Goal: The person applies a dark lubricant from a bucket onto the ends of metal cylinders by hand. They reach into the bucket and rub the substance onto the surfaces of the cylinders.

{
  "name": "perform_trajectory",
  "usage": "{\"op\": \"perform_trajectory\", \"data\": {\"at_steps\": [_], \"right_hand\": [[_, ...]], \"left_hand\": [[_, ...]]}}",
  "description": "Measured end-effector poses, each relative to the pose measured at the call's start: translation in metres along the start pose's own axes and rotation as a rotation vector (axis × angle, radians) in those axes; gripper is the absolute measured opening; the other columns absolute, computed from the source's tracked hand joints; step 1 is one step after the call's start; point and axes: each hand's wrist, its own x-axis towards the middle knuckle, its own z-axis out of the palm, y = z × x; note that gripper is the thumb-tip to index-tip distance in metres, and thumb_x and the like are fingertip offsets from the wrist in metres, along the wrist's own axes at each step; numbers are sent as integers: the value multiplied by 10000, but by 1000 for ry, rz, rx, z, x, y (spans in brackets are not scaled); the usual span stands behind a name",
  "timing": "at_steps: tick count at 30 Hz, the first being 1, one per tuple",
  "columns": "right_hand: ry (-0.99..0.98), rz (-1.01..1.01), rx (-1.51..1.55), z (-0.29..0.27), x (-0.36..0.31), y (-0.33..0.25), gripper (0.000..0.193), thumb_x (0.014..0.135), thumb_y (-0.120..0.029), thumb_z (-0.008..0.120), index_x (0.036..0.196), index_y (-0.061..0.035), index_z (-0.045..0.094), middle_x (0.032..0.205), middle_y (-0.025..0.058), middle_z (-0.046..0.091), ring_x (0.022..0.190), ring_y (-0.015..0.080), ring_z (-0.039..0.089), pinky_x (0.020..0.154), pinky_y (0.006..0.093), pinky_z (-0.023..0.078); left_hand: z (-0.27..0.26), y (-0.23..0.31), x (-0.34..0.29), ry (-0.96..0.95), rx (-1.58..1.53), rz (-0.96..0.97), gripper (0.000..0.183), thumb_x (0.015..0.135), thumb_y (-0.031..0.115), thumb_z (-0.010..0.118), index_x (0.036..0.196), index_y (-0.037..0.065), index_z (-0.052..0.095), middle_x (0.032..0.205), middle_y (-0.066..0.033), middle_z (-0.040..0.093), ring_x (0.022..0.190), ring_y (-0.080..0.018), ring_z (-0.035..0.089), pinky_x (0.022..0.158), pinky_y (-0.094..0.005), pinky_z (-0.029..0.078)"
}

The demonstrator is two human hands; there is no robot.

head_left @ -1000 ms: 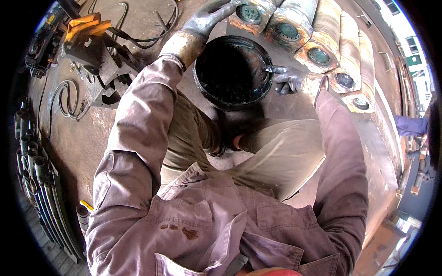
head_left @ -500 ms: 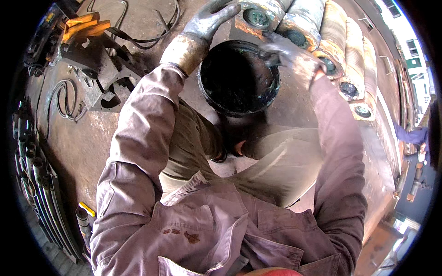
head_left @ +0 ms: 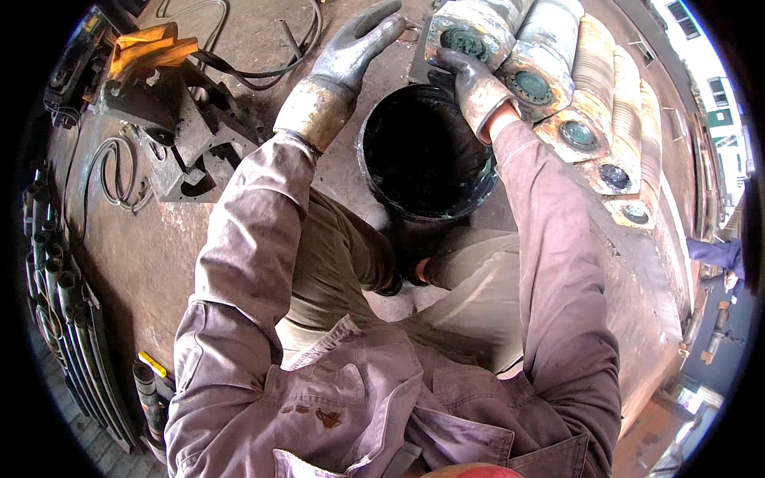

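Note:
My left hand [head_left: 358, 49], in a grey work glove with a stained cuff, is held up beyond the left side of a round black bucket [head_left: 368, 171]. Its fingers are stretched out and hold nothing. Over the bucket's far right rim is my right hand [head_left: 472, 86], gloved too, its bent fingers dark and partly apart. I see nothing certain in it. Its fingertips are close to the end face of the nearest large metal cylinder [head_left: 464, 41], whose round recess holds a dark greenish substance. The bucket's inside is black and deeply shadowed.
More cylinders with square end plates [head_left: 580, 134] lie in a row to the right. At the left stand a metal fixture [head_left: 187, 147] with an orange cloth [head_left: 147, 49], coiled cables [head_left: 115, 171] and several dark rods [head_left: 76, 319]. Another person's blue sleeve [head_left: 713, 251] shows at far right.
My right hand has moved slightly left and up, from the bucket's right rim toward the nearest cylinder's end. My left hand stays raised and spread. The view has shifted slightly.

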Motion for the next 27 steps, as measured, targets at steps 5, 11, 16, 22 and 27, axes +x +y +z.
{"op": "perform_trajectory", "data": {"at_steps": [5, 11, 16, 22, 27], "right_hand": [[-32, -240, -184, -1, 20, 9, 369, 1112, -114, 424, 1423, -13, 595, 1396, 93, 637, 1272, 182, 602, 1123, 318, 453], [97, -36, 336, 32, 10, -4, 388, 964, -227, 733, 1256, 15, 648, 1187, 92, 687, 929, 177, 708, 871, 256, 562], [191, 198, 163, 17, 26, 10, 487, 994, -151, 669, 1446, 2, 573, 1342, 117, 663, 1221, 188, 610, 1072, 314, 455], [114, 92, -61, 1, 23, 20, 561, 950, -141, 727, 1464, 2, 555, 1311, 121, 676, 1210, 198, 614, 1047, 320, 472], [-1, 8, -293, -28, 33, 27, 628, 913, -134, 775, 1478, 3, 539, 1286, 124, 686, 1201, 206, 617, 1026, 325, 486]], "left_hand": [[0, -10, 9, -44, -49, 34, 687, 1012, 391, 703, 1533, 3, 480, 1521, -138, 542, 1425, -233, 482, 1197, -377, 365], [0, -4, -9, -3, 46, 61, 662, 1013, 419, 690, 1519, 32, 512, 1487, -139, 579, 1377, -233, 539, 1176, -375, 403], [0, 1, 0, -20, 8, 22, 706, 1008, 415, 701, 1536, 2, 480, 1539, -149, 529, 1437, -242, 471, 1200, -377, 361], [4, -2, -11, -4, 81, -1, 669, 994, 489, 693, 1513, 97, 539, 1429, -131, 628, 1316, -244, 595, 1161, -376, 449], [2, -2, -8, 0, 57, 6, 661, 1002, 491, 681, 1517, 103, 536, 1428, -136, 627, 1323, -239, 591, 1163, -377, 444]]}}
